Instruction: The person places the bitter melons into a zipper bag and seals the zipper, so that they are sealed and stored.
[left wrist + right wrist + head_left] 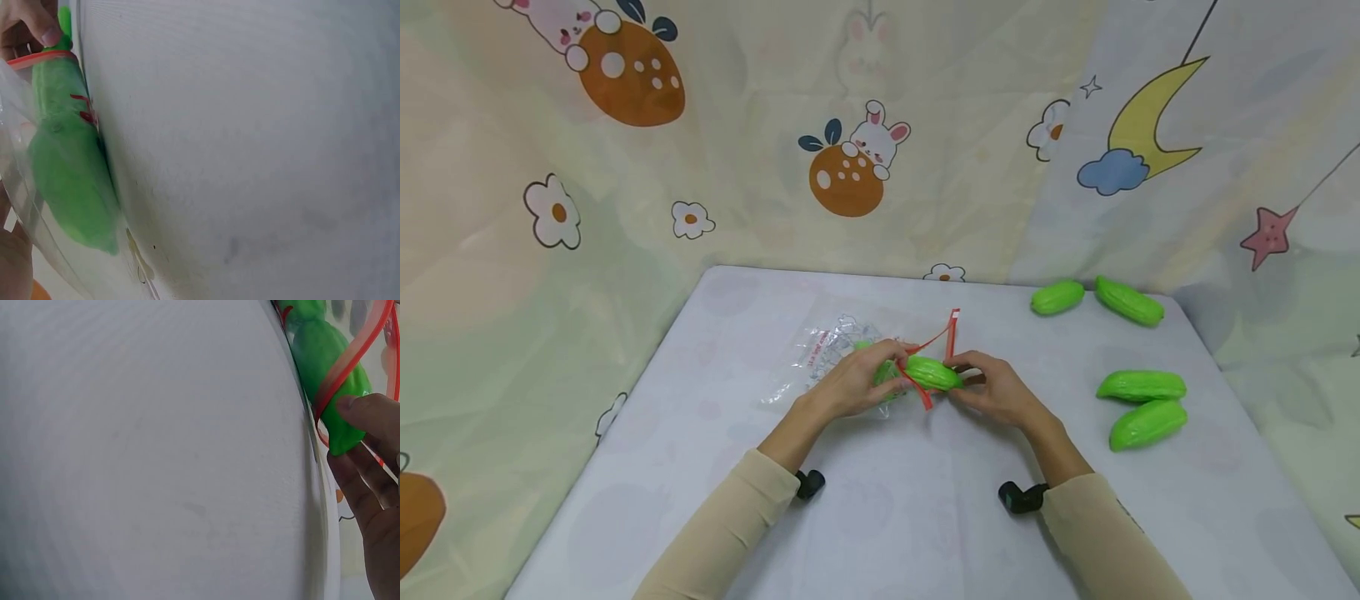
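Note:
A clear plastic bag (pixel 820 354) with a red zip strip (pixel 952 332) lies on its side, its mouth spread toward the right. My left hand (pixel 857 379) grips the bag near its mouth. In that opening lies a bright green ridged bitter gourd (pixel 931 373), partly inside the bag. My right hand (pixel 997 390) pinches its outer end between thumb and fingers; in the right wrist view the gourd's pointed tip (pixel 347 434) sits between them. Another green gourd (pixel 75 181) shows through the plastic deeper in the bag, in the left wrist view.
Two green gourds lie at the table's back right, one on the left (pixel 1057 297) and one on the right (pixel 1129 301). Nearer on the right side, two more gourds (pixel 1141 385) lie against each other. A printed cloth backdrop (pixel 760 167) rises behind the white table (pixel 910 517).

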{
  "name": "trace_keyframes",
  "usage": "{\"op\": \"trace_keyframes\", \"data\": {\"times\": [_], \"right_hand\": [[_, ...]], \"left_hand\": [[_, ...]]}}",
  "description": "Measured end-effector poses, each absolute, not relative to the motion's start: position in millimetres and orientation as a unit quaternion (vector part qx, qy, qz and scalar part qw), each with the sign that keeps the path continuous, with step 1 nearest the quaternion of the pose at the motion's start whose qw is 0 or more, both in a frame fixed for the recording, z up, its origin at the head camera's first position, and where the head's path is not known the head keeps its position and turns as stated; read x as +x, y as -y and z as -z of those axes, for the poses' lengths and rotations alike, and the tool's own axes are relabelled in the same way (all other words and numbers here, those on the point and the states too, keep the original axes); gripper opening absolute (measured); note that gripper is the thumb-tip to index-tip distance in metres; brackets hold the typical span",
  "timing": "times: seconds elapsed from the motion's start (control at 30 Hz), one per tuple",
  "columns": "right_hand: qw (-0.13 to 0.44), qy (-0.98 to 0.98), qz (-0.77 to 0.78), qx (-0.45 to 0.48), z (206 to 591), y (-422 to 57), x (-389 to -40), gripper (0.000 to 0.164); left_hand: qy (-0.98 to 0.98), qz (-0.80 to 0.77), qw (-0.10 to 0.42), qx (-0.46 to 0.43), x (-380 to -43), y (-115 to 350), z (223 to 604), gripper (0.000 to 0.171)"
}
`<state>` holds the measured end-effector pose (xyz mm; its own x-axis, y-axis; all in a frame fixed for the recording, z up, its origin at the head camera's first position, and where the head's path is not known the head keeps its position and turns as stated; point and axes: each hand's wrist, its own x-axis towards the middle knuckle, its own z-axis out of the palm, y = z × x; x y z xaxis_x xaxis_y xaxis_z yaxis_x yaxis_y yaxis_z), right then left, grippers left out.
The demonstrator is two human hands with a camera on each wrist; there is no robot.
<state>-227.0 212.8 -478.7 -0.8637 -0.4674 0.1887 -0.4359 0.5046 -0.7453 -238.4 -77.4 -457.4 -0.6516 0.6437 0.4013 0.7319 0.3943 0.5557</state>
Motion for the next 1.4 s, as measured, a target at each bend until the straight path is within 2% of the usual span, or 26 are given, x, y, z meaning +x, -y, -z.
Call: {"op": "trace_keyframes", "data": {"times": [0.4,0.83,0.97,1.23,1.4], "right_hand": [[0.017,-0.859,0.434,-0.27,480.1,-204.5,-228.3,0.046],[0.01,-0.865,0.424,-0.267,477.1,-204.3,-227.2,0.041],[0.023,-0.871,0.415,-0.26,468.5,-208.8,-221.1,0.038],[0.029,-0.88,0.394,-0.263,457.4,-226.5,-210.4,0.04],[0.009,-0.886,0.384,-0.261,456.0,-241.9,-207.8,0.042]], "left_hand": [[0.817,0.38,0.083,-0.427,-236.9,78.4,458.9,0.028],[0.851,0.37,0.064,-0.368,-234.7,82.2,460.2,0.026],[0.853,0.375,0.054,-0.36,-236.1,82.3,459.1,0.028],[0.839,0.403,0.034,-0.365,-238.7,83.4,457.2,0.036],[0.842,0.401,0.026,-0.359,-239.0,85.7,457.2,0.052]]}}
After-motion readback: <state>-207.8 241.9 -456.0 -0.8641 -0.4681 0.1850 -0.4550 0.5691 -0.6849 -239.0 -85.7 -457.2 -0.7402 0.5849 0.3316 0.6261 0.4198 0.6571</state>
